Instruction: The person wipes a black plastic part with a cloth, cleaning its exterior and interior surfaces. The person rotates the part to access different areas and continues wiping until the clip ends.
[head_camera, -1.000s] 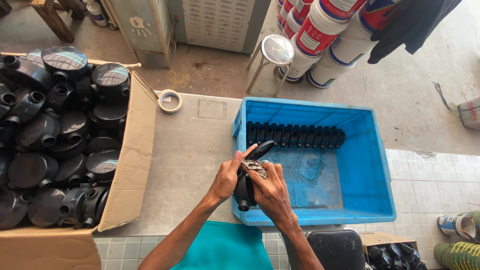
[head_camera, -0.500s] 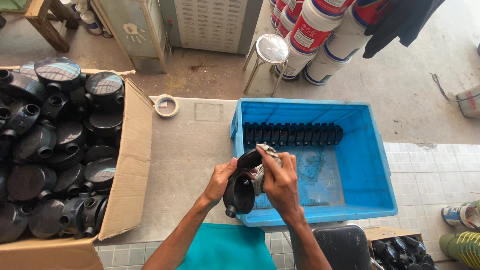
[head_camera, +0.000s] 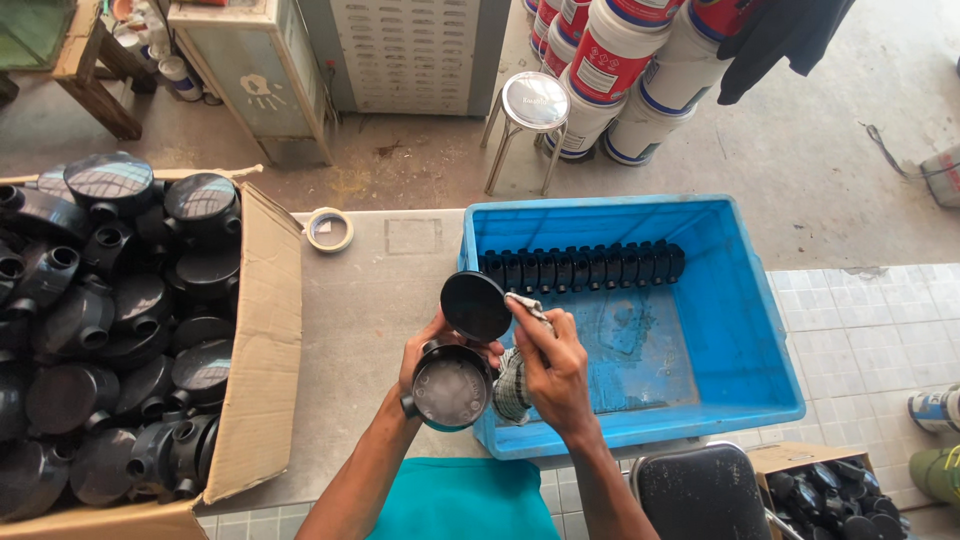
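— Step in hand? Wiping: left hand (head_camera: 432, 352) fingers clamped on black round box (head_camera: 452, 388), lid (head_camera: 475, 305) up, over blue crate (head_camera: 640, 420) edge.
— Right hand (head_camera: 553, 368)? Fingers pinched on rag (head_camera: 512, 385); next, likely wipe inside.

Hands (head_camera: 500, 360) hemmed: cardboard box (head_camera: 262, 330) left, blue crate (head_camera: 740, 300) right; bare tabletop (head_camera: 380, 290) between.

A small workshop or packing floor: a bare concrete bench (head_camera: 370, 300) holds an open cardboard carton (head_camera: 262, 330) heaped with black round plastic fittings (head_camera: 110, 320) and a blue plastic crate (head_camera: 740, 300), while stacked white paint buckets (head_camera: 640, 70) and a metal stool (head_camera: 535, 110) stand on stained concrete.
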